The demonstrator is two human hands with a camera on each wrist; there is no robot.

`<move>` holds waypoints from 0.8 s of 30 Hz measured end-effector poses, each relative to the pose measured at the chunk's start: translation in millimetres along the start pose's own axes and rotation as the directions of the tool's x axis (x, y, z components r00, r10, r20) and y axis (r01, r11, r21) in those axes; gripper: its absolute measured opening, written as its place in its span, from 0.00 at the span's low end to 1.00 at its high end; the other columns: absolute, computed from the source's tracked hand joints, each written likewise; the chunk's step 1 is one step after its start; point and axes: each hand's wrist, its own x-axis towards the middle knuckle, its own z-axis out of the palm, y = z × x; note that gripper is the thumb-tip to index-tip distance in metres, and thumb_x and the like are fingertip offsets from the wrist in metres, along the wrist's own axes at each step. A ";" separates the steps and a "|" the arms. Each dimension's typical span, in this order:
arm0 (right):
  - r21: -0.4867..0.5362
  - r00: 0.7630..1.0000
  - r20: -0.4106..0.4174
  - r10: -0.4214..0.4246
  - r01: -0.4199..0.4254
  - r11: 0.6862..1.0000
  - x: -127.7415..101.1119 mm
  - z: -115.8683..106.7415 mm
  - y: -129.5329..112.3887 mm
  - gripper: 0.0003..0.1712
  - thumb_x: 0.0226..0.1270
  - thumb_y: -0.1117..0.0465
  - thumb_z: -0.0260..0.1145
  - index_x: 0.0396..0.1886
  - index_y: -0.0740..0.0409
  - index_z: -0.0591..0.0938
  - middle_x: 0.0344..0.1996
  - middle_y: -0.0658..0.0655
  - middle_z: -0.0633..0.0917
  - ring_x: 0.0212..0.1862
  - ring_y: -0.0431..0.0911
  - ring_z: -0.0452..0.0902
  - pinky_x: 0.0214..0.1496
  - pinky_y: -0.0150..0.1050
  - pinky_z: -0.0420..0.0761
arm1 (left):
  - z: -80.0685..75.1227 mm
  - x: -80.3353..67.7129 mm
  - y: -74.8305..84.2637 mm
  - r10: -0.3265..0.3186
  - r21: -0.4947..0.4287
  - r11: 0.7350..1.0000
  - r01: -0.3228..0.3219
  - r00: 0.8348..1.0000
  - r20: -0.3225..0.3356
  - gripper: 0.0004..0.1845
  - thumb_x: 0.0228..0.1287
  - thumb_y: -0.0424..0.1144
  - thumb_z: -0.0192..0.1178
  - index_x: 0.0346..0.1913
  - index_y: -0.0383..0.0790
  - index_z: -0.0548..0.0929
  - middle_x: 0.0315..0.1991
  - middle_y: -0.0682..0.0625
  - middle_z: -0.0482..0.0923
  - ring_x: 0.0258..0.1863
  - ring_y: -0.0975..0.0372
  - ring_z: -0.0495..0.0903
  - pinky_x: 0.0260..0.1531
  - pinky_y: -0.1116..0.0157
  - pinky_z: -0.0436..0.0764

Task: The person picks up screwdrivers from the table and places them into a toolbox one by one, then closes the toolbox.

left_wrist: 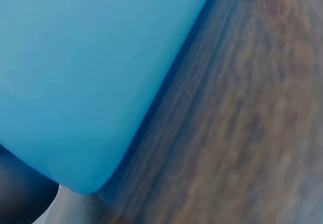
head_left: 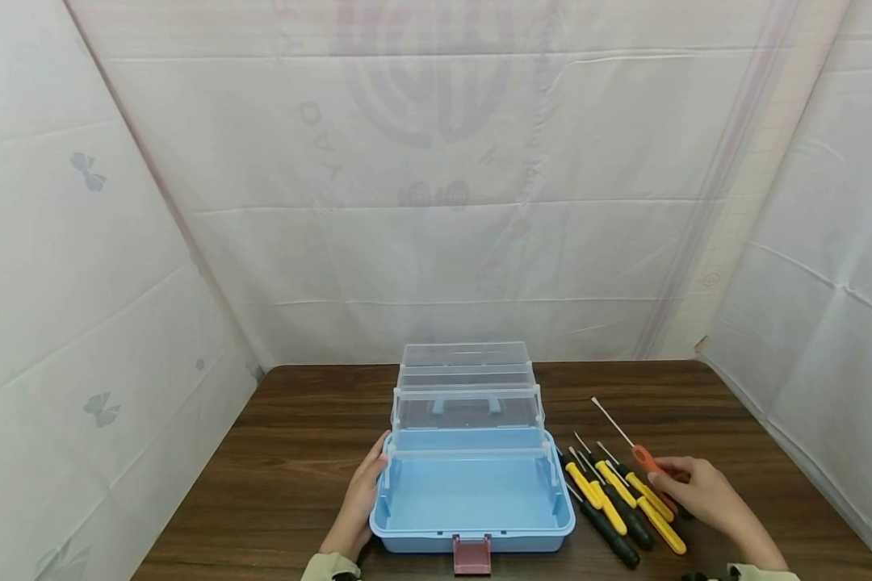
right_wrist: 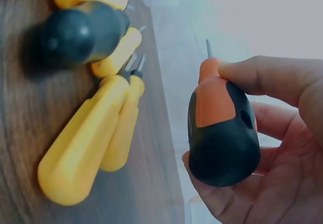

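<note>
On the left hangs a thin white sheet [head_left: 80, 258] with creases and small blue bows. Next comes the bench [head_left: 283, 452], brown wood with dark streaky lines.

The left hand [head_left: 356, 502] rests against the left side of a blue box [head_left: 472, 494], fingers fairly straight along its wall. The box is smooth, shiny plastic with round corners, and it sits at the near middle of the bench. Its see-through lid [head_left: 465, 353] stands up at the far side, with clear plastic shelves [head_left: 468, 411] in front. A pink clasp [head_left: 472, 557] hangs on the near side.

Just right of the box lies a pile of screwdrivers with thin metal rods. Some have smooth yellow handles [head_left: 614, 513], and some have black handles [head_left: 609, 533] with round ends.

Right of them, the right hand [head_left: 708, 494] grips an orange screwdriver [head_left: 643, 458] between thumb and fingers. Its fat handle is orange and black, and its shiny rod points far and left.
</note>
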 end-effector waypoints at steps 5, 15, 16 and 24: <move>0.027 1.000 0.011 -0.007 0.007 1.000 -0.5 -1.1 -8.2 0.28 0.67 0.53 0.63 0.55 0.74 0.77 0.38 0.59 0.86 0.33 0.43 0.77 0.28 0.35 0.77 | -0.2 -0.8 0.4 0.004 -0.005 1.000 -0.004 1.000 0.005 0.29 0.77 0.40 0.33 0.77 0.42 0.47 0.77 0.38 0.39 0.75 0.41 0.41 0.71 0.42 0.47; 0.108 0.988 0.085 -0.127 0.118 0.987 -2.5 -5.6 -25.6 0.29 0.69 0.53 0.62 0.58 0.74 0.75 0.39 0.60 0.84 0.27 0.39 0.75 0.26 0.34 0.77 | 0.3 -1.2 0.8 -0.007 -0.006 1.000 0.007 1.000 0.005 0.28 0.77 0.41 0.33 0.77 0.43 0.47 0.77 0.38 0.39 0.75 0.41 0.41 0.71 0.41 0.47; 0.110 0.986 0.089 -0.142 0.132 0.985 -2.3 -5.6 -27.3 0.29 0.69 0.53 0.62 0.58 0.74 0.75 0.39 0.60 0.84 0.27 0.38 0.75 0.26 0.34 0.78 | 0.3 -1.1 0.8 -0.007 -0.008 1.000 0.007 1.000 0.006 0.28 0.77 0.41 0.33 0.77 0.43 0.47 0.77 0.38 0.39 0.75 0.41 0.41 0.71 0.41 0.47; 0.123 0.976 0.105 -0.191 0.178 0.976 -0.5 -5.2 -38.9 0.28 0.67 0.53 0.63 0.57 0.72 0.77 0.37 0.59 0.83 0.28 0.38 0.75 0.26 0.34 0.78 | -0.4 -1.3 0.9 -0.007 -0.011 1.000 0.007 1.000 0.009 0.28 0.77 0.41 0.33 0.77 0.43 0.47 0.77 0.38 0.39 0.75 0.41 0.41 0.71 0.42 0.47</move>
